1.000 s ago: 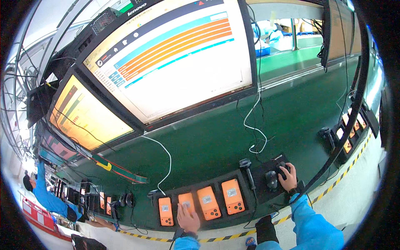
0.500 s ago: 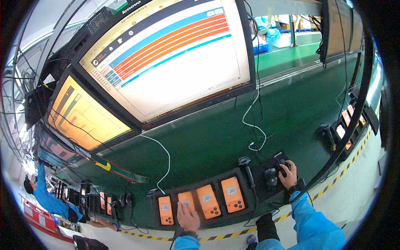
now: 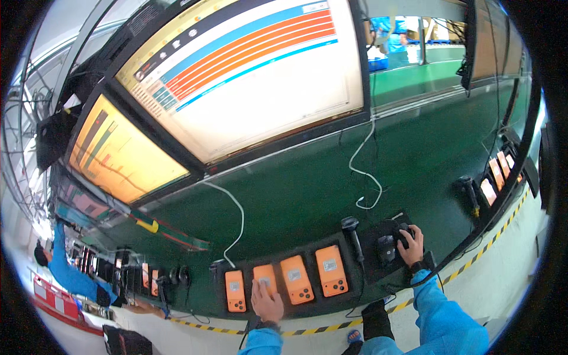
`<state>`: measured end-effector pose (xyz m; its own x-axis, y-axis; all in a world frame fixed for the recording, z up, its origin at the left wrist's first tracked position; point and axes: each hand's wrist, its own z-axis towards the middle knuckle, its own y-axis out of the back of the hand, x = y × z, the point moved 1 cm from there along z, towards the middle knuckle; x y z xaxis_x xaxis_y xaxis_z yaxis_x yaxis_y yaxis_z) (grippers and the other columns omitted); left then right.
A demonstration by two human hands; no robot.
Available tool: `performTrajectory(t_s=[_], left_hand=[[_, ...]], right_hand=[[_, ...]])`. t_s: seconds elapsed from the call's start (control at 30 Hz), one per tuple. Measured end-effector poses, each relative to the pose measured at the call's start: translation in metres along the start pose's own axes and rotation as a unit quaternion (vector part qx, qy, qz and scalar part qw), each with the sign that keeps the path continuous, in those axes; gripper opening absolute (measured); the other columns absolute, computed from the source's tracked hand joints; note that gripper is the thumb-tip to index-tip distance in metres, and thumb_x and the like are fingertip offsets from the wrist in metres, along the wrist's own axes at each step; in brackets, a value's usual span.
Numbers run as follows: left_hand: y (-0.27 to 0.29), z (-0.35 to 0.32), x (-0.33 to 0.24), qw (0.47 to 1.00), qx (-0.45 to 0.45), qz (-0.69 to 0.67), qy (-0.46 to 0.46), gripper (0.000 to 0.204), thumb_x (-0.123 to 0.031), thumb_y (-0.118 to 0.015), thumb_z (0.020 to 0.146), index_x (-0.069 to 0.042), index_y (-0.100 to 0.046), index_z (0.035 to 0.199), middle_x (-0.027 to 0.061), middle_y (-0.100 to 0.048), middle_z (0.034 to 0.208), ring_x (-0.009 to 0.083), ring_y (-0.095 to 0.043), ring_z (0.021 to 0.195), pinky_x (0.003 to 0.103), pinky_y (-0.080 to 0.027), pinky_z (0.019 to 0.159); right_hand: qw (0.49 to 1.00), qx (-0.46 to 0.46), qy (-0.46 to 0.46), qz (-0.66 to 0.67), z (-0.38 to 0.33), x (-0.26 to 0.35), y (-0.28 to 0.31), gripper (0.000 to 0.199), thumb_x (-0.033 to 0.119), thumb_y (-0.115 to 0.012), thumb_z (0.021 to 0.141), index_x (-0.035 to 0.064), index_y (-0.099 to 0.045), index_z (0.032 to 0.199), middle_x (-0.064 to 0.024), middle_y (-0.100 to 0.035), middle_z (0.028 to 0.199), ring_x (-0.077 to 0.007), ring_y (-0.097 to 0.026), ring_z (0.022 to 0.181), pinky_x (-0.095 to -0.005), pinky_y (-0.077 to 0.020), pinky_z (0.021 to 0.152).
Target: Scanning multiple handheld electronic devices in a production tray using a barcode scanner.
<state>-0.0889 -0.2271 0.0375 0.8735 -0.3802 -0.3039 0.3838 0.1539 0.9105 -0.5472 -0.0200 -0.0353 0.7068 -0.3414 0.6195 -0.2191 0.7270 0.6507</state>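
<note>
My left hand [image 3: 268,305] lies with its fingers stretched out over an orange smartphone [image 3: 264,274], covering its lower part. To its left is another orange phone [image 3: 235,289]. Two more, a third phone [image 3: 295,279] and a fourth phone [image 3: 331,270], sit to its right. All rest back up in a dark tray, with pale labels on them. My right hand [image 3: 413,248] is wrapped over a black computer mouse [image 3: 404,234] on a dark pad. A second black mouse-like device [image 3: 386,249] lies just left of it.
A black handheld scanner [image 3: 353,234] stands between the phones and the pad. Behind the green bench [image 3: 296,195] rise a large monitor [image 3: 266,89] and a smaller yellow-lit screen [image 3: 121,154]. White cables trail over the bench. A person in blue [image 3: 71,275] is at far left.
My head view has shifted slightly, so the screens and bench sit a little differently in the picture. Both hands stay in place, the left on the phone, the right on the mouse.
</note>
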Motion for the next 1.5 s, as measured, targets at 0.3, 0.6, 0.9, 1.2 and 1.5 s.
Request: performTrajectory(t_s=[0.3,0.6,0.9,1.2,1.5], left_hand=[[-0.007,-0.001,0.008,1.0,-0.005,-0.002,-0.001,0.066,-0.029,-0.061,0.086,-0.002,-0.048,0.145,0.0256,-0.043,0.152,0.0418,-0.044,0.137,0.05,-0.037,0.113],[-0.007,-0.001,0.007,1.0,-0.006,0.0,0.002,0.063,-0.031,-0.058,0.092,-0.003,-0.045,0.147,0.0231,-0.037,0.156,0.0411,-0.04,0.14,0.051,-0.034,0.114],[-0.009,0.0,0.009,1.0,-0.017,-0.01,-0.004,0.061,-0.031,-0.057,0.091,-0.001,-0.048,0.143,0.025,-0.038,0.155,0.0424,-0.041,0.138,0.052,-0.034,0.114],[-0.009,0.0,0.008,1.0,-0.017,-0.012,0.002,0.061,-0.031,-0.056,0.09,-0.001,-0.049,0.143,0.0251,-0.037,0.155,0.0412,-0.04,0.139,0.052,-0.033,0.115],[-0.008,0.0,0.007,1.0,-0.025,-0.016,0.0,0.061,-0.03,-0.057,0.089,-0.002,-0.049,0.143,0.0256,-0.04,0.153,0.0414,-0.042,0.138,0.051,-0.033,0.115]], right_hand=[[0.998,0.01,0.053,-0.02,-0.031,0.018,0.0,0.032,0.004,-0.056,0.098,0.0047,-0.059,0.13,-0.0221,-0.044,0.142,-0.0418,-0.044,0.132,-0.0496,-0.0365,0.112],[0.985,0.047,0.142,-0.09,-0.074,0.038,-0.039,0.042,0.009,-0.062,0.093,0.0075,-0.057,0.135,-0.0212,-0.042,0.148,-0.0449,-0.038,0.137,-0.0554,-0.035,0.112],[0.994,0.012,0.057,-0.097,-0.046,0.056,-0.059,0.053,0.006,-0.066,0.089,0.0076,-0.054,0.141,-0.0218,-0.04,0.153,-0.0418,-0.039,0.14,-0.0497,-0.0366,0.114],[0.991,0.01,0.086,-0.099,-0.047,0.043,-0.064,0.063,0.006,-0.068,0.079,0.0102,-0.055,0.141,-0.0208,-0.044,0.151,-0.042,-0.044,0.137,-0.05,-0.0384,0.112],[0.993,0.008,0.068,-0.1,-0.048,0.043,-0.064,0.063,0.006,-0.068,0.078,0.0103,-0.056,0.14,-0.0211,-0.043,0.151,-0.0425,-0.043,0.137,-0.0509,-0.0375,0.113]])
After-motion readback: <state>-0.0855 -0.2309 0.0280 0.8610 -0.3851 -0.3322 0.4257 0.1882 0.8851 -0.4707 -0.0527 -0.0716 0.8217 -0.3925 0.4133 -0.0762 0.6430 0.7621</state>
